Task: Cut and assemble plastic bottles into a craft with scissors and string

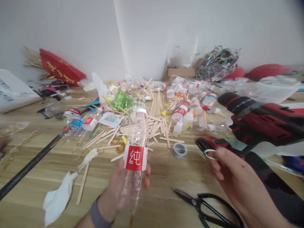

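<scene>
A clear plastic bottle [136, 158] with a white cap and a red and white label stands upright in my left hand [116, 183], whose fingers wrap round its lower half. On the right, my right hand [232, 174] pinches a small white ring [210, 154] between thumb and forefinger. Black-handled scissors [206, 205] lie on the table just below and left of my right hand. Between the two hands, beyond them, sits a small round grey container [180, 150].
Wooden sticks [154, 126] are scattered past the bottle. Several plastic bottles [181, 110] lie behind on both sides. A red and black power drill [263, 117] is at the right, a black rod [30, 164] at the left, white tissue [59, 198] at the front left.
</scene>
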The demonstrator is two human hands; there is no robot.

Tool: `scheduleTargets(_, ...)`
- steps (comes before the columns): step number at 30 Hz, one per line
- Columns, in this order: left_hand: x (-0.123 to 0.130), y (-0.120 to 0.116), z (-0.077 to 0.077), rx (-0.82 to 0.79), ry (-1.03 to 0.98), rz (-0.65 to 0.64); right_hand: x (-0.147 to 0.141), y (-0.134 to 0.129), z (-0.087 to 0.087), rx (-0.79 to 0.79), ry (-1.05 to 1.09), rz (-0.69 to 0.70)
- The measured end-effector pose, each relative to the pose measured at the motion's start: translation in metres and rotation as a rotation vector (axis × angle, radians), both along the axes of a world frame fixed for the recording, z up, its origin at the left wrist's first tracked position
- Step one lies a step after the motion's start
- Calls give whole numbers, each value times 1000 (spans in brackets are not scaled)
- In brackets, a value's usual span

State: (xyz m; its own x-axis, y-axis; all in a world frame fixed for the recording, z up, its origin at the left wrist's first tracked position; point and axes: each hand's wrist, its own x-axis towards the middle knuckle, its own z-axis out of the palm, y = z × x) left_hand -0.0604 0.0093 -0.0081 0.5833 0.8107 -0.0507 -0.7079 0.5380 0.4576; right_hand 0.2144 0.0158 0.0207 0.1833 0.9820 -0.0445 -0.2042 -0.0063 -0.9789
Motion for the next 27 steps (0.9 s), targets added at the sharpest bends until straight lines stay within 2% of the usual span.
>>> scheduleTargets(4, -9, 8, 1, 35, -66, 63, 10, 4, 4, -46, 97, -27)
scheduleTargets(8, -20, 14, 3, 50, -117, 158, 11, 6, 14, -48, 256, -117)
scheduleTargets(12, -21, 17, 0, 37, -69, 115, 6, 8, 15, -34, 314, -191)
scheduleTargets(15, -17, 17, -7, -6, -4, 49, 0, 8, 9, -77, 309, -145)
scheduleTargets(20, -10, 13, -19, -22, 62, -43, -4, 2, -1, -101, 199, 10)
scheduleTargets(24, -8, 4, -17, 39, 187, -32, -13, -8, -2, -61, 153, 126)
scheduleTargets(27, -7, -2, -10, 127, 303, -24, -26, -17, 2, -61, 146, 155)
